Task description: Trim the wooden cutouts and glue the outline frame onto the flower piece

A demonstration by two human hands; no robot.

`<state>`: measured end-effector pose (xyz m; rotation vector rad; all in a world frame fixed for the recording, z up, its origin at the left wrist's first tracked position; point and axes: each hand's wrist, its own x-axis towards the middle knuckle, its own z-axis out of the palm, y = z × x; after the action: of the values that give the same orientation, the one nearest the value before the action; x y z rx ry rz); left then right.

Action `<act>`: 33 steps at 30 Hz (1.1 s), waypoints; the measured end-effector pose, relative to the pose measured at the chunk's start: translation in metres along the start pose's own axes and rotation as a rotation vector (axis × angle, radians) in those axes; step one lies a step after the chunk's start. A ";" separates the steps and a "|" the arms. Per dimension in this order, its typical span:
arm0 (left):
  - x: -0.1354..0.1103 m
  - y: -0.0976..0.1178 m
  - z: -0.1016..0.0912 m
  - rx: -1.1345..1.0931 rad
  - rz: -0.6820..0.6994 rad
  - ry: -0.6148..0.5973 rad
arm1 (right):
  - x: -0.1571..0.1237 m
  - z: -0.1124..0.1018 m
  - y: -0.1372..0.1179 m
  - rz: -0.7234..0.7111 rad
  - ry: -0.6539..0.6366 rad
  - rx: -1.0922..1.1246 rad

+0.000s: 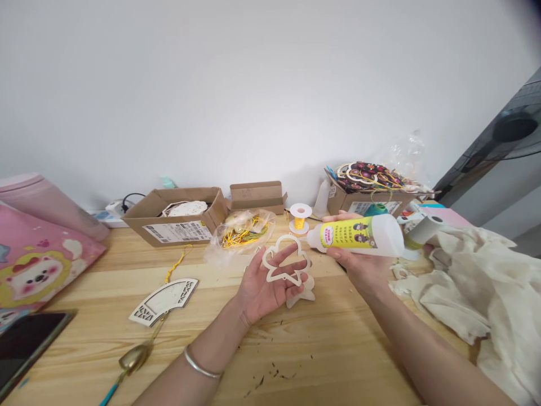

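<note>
My left hand (264, 287), palm up, holds a pale flower-shaped frame (273, 248) with an open middle; my fingers show through it. In my right hand (363, 268) is a glue bottle (391, 237) with a yellow label, tilted on its side. Its nozzle points left toward the frame's upper right edge; whether they touch I cannot tell. Just below my left fingers a second pale flat piece (302, 296) lies on the wooden table (329, 349), partly hidden. To the left rests a fan-shaped wooden piece (164, 301) with a yellow cord.
Cardboard boxes (177, 234) stand along the wall. A plastic bag of coloured cords (245, 231) and a spool of yellow thread (300, 220) lie between them. Cream cloth (473, 287) is bunched at right. A spoon (134, 358) and a phone (31, 344) lie at left.
</note>
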<state>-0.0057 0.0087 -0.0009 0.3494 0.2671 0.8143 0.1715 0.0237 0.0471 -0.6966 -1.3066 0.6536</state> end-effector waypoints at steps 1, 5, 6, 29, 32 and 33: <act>0.000 0.000 0.000 0.003 -0.001 -0.001 | 0.000 0.000 0.000 -0.003 0.007 0.003; 0.001 -0.002 -0.002 0.015 0.000 -0.008 | -0.002 0.001 0.000 -0.015 -0.032 0.026; 0.002 -0.003 -0.002 0.018 -0.002 -0.015 | -0.002 0.002 0.000 -0.014 -0.052 0.027; 0.001 0.002 0.002 0.000 0.082 -0.004 | -0.008 0.007 0.000 0.093 0.014 0.070; 0.001 0.002 0.002 -0.007 0.085 0.002 | -0.010 0.007 0.001 0.102 0.020 0.069; 0.001 0.002 0.003 -0.010 0.089 0.004 | -0.010 0.007 0.002 0.110 0.025 0.071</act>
<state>-0.0056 0.0098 0.0021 0.3523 0.2528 0.9035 0.1635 0.0178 0.0398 -0.7199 -1.2228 0.7742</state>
